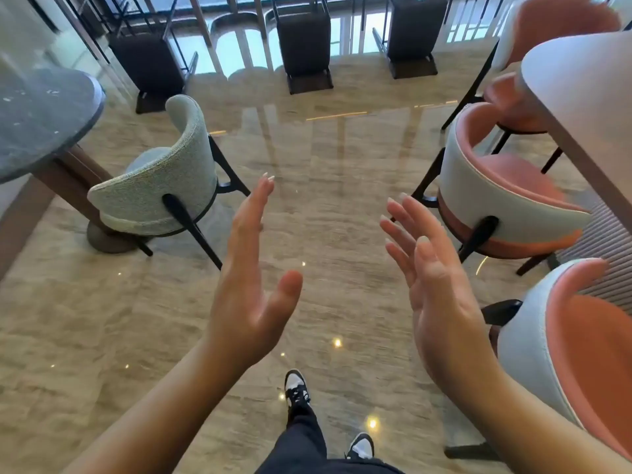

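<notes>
Left hand (251, 285) and right hand (431, 278) are raised, empty, above the shiny floor (325, 159).
At the floor's left side a grey chair (160, 186) stands by a round table (41, 121). Both hands hover apart, palms facing, fingers straight and wide. A pink chair (496, 200) stands near the right hand.

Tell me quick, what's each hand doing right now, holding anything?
Left hand: open, fingers straight, holding nothing.
Right hand: open, fingers spread, holding nothing.
</notes>
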A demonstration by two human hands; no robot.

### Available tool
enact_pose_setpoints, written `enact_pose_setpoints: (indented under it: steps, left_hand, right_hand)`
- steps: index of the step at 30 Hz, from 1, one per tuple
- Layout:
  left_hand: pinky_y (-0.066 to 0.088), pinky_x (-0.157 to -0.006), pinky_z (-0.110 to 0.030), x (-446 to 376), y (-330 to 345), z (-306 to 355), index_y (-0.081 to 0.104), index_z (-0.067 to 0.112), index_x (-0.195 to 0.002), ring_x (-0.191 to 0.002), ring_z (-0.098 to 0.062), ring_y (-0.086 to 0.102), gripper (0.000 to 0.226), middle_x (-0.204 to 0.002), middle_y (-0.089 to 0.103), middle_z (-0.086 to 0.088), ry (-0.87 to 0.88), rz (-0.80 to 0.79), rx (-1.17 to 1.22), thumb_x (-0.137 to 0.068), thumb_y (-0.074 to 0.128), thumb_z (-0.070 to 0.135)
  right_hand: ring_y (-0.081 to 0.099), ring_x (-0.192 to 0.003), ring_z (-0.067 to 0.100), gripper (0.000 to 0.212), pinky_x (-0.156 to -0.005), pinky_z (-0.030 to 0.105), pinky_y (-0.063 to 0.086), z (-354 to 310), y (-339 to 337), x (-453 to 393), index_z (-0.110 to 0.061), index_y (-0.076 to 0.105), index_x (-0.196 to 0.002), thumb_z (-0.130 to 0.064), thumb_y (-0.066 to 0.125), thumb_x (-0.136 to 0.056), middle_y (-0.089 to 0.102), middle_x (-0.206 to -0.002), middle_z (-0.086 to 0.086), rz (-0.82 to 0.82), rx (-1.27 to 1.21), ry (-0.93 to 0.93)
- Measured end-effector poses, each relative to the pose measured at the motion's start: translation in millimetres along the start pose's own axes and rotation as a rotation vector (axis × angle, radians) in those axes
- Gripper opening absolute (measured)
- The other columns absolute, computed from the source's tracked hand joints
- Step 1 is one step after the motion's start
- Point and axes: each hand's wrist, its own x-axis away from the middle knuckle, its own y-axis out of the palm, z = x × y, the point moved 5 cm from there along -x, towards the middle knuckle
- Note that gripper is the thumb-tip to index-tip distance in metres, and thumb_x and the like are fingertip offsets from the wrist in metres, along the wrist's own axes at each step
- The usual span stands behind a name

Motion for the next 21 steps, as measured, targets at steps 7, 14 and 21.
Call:
enact_pose_setpoints:
  steps: [7, 14, 21]
  left_hand:
    - [0.032, -0.115, -0.053, -73, -42, -60, 0.017, 0.023, -0.157, -0.150, -0.024, 0.030, 0.082, -0.163, 0.029, -0.005, 0.054, 0.077, 0.051, -0.095, 0.036, 0.072]
    - [0.031, -0.119, -0.046, -158, -75, -112, 0.017, 0.021, -0.156, -0.151, -0.018, 0.026, 0.083, -0.164, 0.026, -0.004, 0.060, 0.062, 0.038, -0.094, 0.035, 0.073]
    - [0.033, -0.117, -0.046, -232, -87, -156, 0.017, 0.015, -0.157, -0.150, -0.017, 0.028, 0.089, -0.164, 0.028, -0.002, 0.036, 0.074, 0.055, -0.093, 0.034, 0.074]
  right_hand:
    - [0.043, -0.136, 0.007, 0.047, -0.112, 0.045, 0.033, 8, 41, -92, -0.041, 0.043, -0.140, -0.056, 0.038, -0.096, 0.049, -0.144, -0.016, -0.040, 0.106, -0.052]
    - [0.043, -0.136, 0.007, 0.055, -0.111, 0.045, 0.033, 16, 84, -188, -0.041, 0.043, -0.140, -0.067, 0.040, -0.092, 0.049, -0.144, -0.016, 0.002, 0.138, -0.094]
    - [0.044, -0.136, 0.008, 0.052, -0.112, 0.045, 0.032, 24, 103, -271, -0.042, 0.046, -0.138, -0.065, 0.040, -0.093, 0.050, -0.143, -0.014, -0.014, 0.116, -0.113]
